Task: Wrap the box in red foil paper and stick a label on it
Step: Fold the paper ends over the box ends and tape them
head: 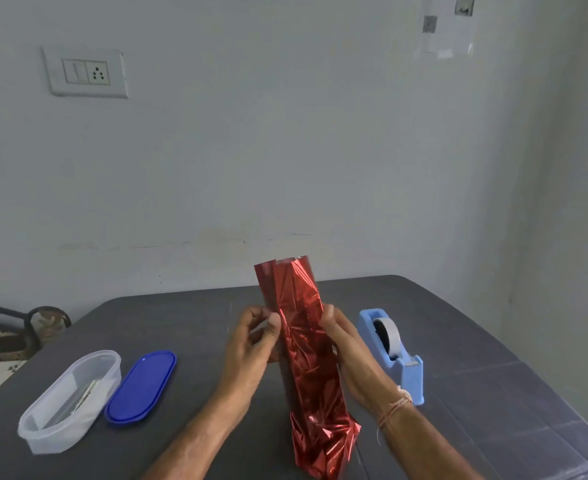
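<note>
A long box wrapped in crinkled red foil paper is held lengthwise above the dark table, its far end raised and open, its near end loose and crumpled. My left hand grips its left side, thumb pressed on the foil. My right hand grips the right side, fingers curled behind it. The box itself is hidden under the foil. No label is in sight.
A blue tape dispenser with a roll of tape stands right of my right hand. At the left lie a clear oval container and its blue lid. The grey table ends near a wall behind.
</note>
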`<state>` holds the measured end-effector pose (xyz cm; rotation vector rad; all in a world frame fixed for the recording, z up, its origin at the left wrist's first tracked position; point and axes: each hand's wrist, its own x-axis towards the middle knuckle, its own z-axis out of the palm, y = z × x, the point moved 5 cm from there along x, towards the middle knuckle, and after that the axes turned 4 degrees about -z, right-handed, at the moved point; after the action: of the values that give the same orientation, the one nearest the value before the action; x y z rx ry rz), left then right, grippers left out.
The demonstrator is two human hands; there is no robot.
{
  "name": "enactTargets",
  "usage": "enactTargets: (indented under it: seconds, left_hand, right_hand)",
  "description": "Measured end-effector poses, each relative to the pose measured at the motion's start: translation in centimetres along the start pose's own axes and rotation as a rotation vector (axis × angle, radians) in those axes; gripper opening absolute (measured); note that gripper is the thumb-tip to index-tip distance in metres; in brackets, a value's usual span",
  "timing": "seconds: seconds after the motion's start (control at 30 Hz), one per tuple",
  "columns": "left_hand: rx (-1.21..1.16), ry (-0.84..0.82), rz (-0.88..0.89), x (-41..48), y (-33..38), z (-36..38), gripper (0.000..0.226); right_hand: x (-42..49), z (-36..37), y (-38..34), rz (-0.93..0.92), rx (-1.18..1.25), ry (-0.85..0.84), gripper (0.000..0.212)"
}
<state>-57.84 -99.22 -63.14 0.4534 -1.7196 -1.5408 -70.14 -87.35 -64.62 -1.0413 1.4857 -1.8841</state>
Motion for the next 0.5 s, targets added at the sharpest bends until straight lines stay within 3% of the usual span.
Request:
enactTargets:
  seconds: [0.17,0.27,0.4,0.5]
  left_hand:
    - [0.06,0.004,-0.034,1.0,-1.8,-0.3,0.022]
    - [0.004,0.003,-0.114,1.5,-2.0,0.0,0.063]
    - [-0.126,-0.131,-0.234,2.4,-2.3,0.3,0.113]
    - [-0.071,-0.138,-0.232,2.4,-2.2,0.2,0.122]
  right_hand:
    - [0.0,-0.3,0.3,-0.056,-0.178,-0.007,0.076]
    - [0.0,-0.8,0.3,-0.074,-0.197,0.025,0.08]
    - [0.0,-1.3,-0.1,-0.038,-0.146,-0.012,0.08]
    - [0.1,-1.9,0.1,0.01,-0.083,-0.076,0.075]
